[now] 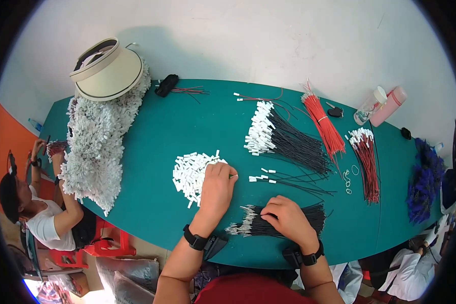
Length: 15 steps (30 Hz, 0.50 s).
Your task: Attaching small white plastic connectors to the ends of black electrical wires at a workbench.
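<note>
My left hand (217, 188) rests on the right edge of a heap of small white plastic connectors (190, 171) on the green table (187, 121), fingertips pinched on one connector. My right hand (289, 218) presses down on a loose bundle of black wires with bare metal ends (253, 227) near the table's front edge; whether it grips a single wire is hidden under the fingers. A few finished black wires with white connectors (268, 178) lie between the two hands, just beyond them.
A larger fan of black wires with white connectors (278, 137), red wire bundles (323, 124) and red-black wires (367, 159) lie right. A big white heap (99, 147) with a visor hat (109, 71) sits left. Another person (45, 213) works at the left end. Bottles (380, 104) stand far right.
</note>
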Tool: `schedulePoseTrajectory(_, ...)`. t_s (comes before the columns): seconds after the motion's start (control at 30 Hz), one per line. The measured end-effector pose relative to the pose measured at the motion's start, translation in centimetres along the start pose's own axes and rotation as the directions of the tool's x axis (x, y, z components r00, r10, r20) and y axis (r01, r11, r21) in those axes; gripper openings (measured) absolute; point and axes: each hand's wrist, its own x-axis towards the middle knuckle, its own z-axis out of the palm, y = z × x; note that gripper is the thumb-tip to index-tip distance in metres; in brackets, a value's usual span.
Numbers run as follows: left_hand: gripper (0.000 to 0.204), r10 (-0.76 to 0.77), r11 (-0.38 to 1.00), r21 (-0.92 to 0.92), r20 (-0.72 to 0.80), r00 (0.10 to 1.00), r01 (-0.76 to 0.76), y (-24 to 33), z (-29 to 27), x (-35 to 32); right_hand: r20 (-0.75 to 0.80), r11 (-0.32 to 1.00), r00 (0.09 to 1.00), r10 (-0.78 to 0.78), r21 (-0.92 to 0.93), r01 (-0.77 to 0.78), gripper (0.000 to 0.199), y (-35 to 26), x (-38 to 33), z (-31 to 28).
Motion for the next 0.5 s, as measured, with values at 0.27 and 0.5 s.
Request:
schedulePoseTrajectory(0.27,0.017,-0.231,0.603,-0.683,0.346,0.909,0.413,0.8,-1.0,-0.9,-0.013,0.994,1.0,-0.02,0.106,0.021,0.01,0.2,-0.1,-0.5)
schedulePoseTrajectory(0.5,0.018,-0.231,0.119,-0.823,0.521,0.822,0.555,1.6,-1.2,-1.2,-0.113,0.898,0.986,0.12,0.437,-0.059,0.007,-0.8,-0.2,-0.9)
